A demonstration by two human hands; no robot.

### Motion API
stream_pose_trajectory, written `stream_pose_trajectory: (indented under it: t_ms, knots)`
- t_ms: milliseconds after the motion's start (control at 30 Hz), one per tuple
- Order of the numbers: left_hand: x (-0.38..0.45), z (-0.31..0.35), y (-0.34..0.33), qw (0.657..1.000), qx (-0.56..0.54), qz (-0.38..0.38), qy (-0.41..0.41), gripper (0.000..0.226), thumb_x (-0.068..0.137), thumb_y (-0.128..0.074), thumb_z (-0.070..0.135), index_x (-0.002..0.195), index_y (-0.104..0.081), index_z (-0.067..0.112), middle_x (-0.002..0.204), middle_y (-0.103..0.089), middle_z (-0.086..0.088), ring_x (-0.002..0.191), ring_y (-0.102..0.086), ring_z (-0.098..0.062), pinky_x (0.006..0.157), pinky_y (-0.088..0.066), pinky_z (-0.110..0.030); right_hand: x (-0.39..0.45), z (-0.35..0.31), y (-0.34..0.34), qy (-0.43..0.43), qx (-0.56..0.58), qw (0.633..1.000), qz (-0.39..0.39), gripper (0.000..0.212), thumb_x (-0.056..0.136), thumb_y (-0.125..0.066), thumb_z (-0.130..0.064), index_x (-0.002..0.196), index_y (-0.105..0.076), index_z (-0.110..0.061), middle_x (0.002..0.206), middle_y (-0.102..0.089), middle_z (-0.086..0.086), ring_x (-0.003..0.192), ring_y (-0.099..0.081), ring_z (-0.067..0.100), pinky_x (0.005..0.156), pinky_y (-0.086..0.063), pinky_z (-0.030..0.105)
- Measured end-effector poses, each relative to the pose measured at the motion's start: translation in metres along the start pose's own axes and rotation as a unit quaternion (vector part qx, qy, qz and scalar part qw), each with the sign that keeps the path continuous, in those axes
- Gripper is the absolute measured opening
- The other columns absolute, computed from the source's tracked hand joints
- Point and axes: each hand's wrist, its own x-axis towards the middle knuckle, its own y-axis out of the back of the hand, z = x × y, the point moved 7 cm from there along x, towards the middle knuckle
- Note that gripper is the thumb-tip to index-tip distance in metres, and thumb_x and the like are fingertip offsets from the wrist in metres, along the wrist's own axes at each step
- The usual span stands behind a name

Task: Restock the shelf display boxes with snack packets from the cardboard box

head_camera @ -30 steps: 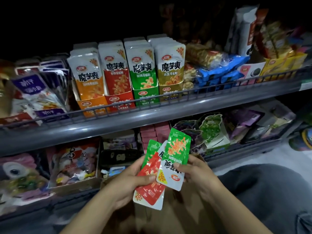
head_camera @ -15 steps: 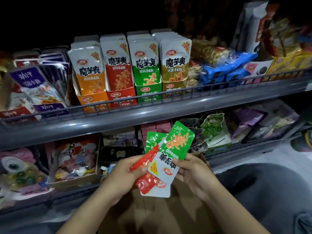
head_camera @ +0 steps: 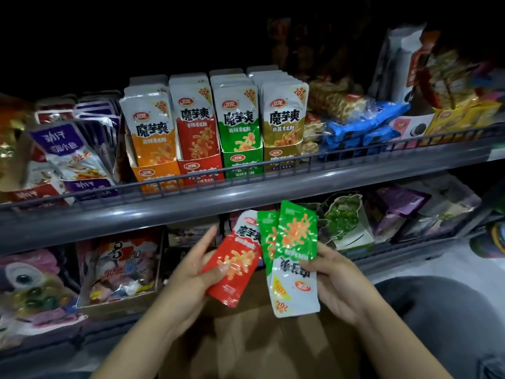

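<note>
Red packet: the red packet [head_camera: 237,262] is pinched in the left hand [head_camera: 191,272], thumb across its lower front, the other fingers behind it and partly extended; it sits right way up, tilted a little to the right.
Green packets: two green packets [head_camera: 293,255] are gripped together in the right hand [head_camera: 337,283], thumb on the front one; both are upside down, the white end lowest.
Where they are: all three are in the air just below the upper shelf rail [head_camera: 246,184], over the brown cardboard box [head_camera: 259,337], whose inside I cannot see.
Display boxes: on the upper shelf four stand side by side, the orange display box [head_camera: 155,173], red display box [head_camera: 200,168], green display box [head_camera: 241,162] and olive display box [head_camera: 282,155], each already packed with upright packets.
Step in hand: by my judgement, sorting by colour before loading.
Risk, orientation: the green pair would go in inverted unless turned, spoiling the facing.
Risk, fit: the rows look tight; forcing a packet in could buckle it or push neighbours over the rail.
Risk, grip: two slick packets under one thumb may slide apart and one drop.
Risk, mix-up: dim light could send red into the orange box beside it.
</note>
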Motion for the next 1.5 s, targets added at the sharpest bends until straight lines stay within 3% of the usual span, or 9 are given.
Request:
stream_pose_trajectory:
  t_ms: [233, 500, 600, 800, 1000, 1100, 1233, 1367, 1500]
  knots:
    - [0.006, -0.02, -0.027, 0.987, -0.117, -0.07, 0.084, 0.063, 0.055, -0.069, -0.009, 0.115, -0.062, 0.009, 0.099, -0.07, -0.019, 0.079, -0.066, -0.03, 0.07, -0.058, -0.038, 0.002, 0.013, -0.015, -0.01, -0.169, 0.985, -0.016, 0.042, 0.086, -0.042, 0.019, 0.117, -0.057, -0.003, 0.108, -0.068, 0.023, 0.09, -0.068, 0.036, 0.078, -0.055, 0.045]
    - [0.003, -0.019, -0.016, 0.998, -0.011, 0.039, 0.038, 0.02, 0.085, -0.064, 0.004, 0.103, -0.061, 0.01, 0.087, -0.076, -0.009, 0.072, -0.072, -0.022, 0.059, -0.057, -0.029, 0.003, 0.022, -0.035, -0.01, -0.291, 0.955, -0.048, 0.048, 0.088, -0.046, 0.012, 0.117, -0.059, -0.024, 0.109, -0.071, 0.009, 0.097, -0.068, 0.026, 0.088, -0.054, 0.043]
    - [0.005, -0.013, -0.011, 0.998, -0.025, 0.053, 0.02, 0.018, 0.085, -0.065, 0.006, 0.102, -0.062, 0.011, 0.09, -0.075, -0.009, 0.074, -0.072, -0.024, 0.061, -0.056, -0.032, 0.004, 0.02, -0.039, 0.032, -0.358, 0.931, -0.062, 0.046, 0.093, -0.054, -0.006, 0.121, -0.05, -0.042, 0.118, -0.067, -0.002, 0.108, -0.064, 0.018, 0.098, -0.049, 0.044]
    - [0.005, -0.004, -0.012, 0.998, -0.056, 0.032, -0.002, 0.028, 0.072, -0.071, 0.006, 0.098, -0.064, 0.009, 0.088, -0.075, -0.012, 0.072, -0.073, -0.025, 0.057, -0.058, -0.031, 0.006, 0.017, -0.045, 0.044, -0.442, 0.887, -0.128, 0.073, 0.094, -0.053, -0.014, 0.149, -0.013, -0.04, 0.144, -0.044, -0.017, 0.126, -0.049, 0.006, 0.104, -0.044, 0.038]
    - [0.009, 0.012, -0.001, 0.989, -0.086, 0.106, -0.064, 0.027, 0.078, -0.071, 0.006, 0.103, -0.064, 0.012, 0.094, -0.075, -0.01, 0.083, -0.072, -0.029, 0.074, -0.057, -0.044, 0.009, 0.004, -0.037, 0.104, -0.326, 0.94, 0.021, 0.043, 0.082, -0.07, -0.015, 0.122, -0.056, -0.018, 0.097, -0.074, 0.004, 0.085, -0.071, 0.017, 0.073, -0.056, 0.027]
    - [0.008, 0.024, -0.002, 0.979, -0.128, 0.119, -0.102, 0.026, 0.08, -0.069, 0.006, 0.104, -0.062, 0.012, 0.097, -0.074, -0.01, 0.085, -0.072, -0.029, 0.073, -0.058, -0.044, 0.012, 0.007, -0.037, 0.101, -0.248, 0.962, 0.048, 0.04, 0.064, -0.078, -0.023, 0.1, -0.067, -0.009, 0.091, -0.074, 0.01, 0.084, -0.071, 0.025, 0.078, -0.054, 0.037]
    - [0.009, 0.041, -0.003, 0.975, -0.156, 0.108, -0.118, 0.025, 0.079, -0.069, 0.006, 0.103, -0.063, 0.014, 0.096, -0.075, -0.008, 0.085, -0.072, -0.026, 0.07, -0.059, -0.038, 0.02, -0.011, -0.043, 0.108, -0.175, 0.976, 0.07, 0.028, 0.058, -0.084, -0.005, 0.081, -0.07, -0.011, 0.085, -0.073, 0.016, 0.074, -0.069, 0.028, 0.077, -0.053, 0.041]
    - [0.015, 0.06, 0.015, 0.976, -0.14, 0.108, -0.126, 0.033, 0.074, -0.073, 0.01, 0.106, -0.064, 0.015, 0.093, -0.075, -0.009, 0.079, -0.072, -0.027, 0.076, -0.055, -0.039, 0.029, -0.05, -0.049, 0.105, -0.164, 0.977, 0.088, 0.017, 0.076, -0.067, 0.006, 0.09, -0.066, -0.003, 0.077, -0.073, 0.011, 0.064, -0.068, 0.021, 0.061, -0.055, 0.029]
    - [0.02, 0.065, 0.019, 0.973, -0.138, 0.137, -0.127, 0.036, 0.074, -0.076, 0.009, 0.108, -0.064, 0.014, 0.098, -0.073, -0.012, 0.084, -0.07, -0.032, 0.081, -0.056, -0.047, 0.034, -0.073, -0.073, 0.104, -0.147, 0.981, 0.067, 0.015, 0.081, -0.065, -0.001, 0.095, -0.064, -0.008, 0.087, -0.072, 0.008, 0.083, -0.067, 0.02, 0.07, -0.055, 0.031]
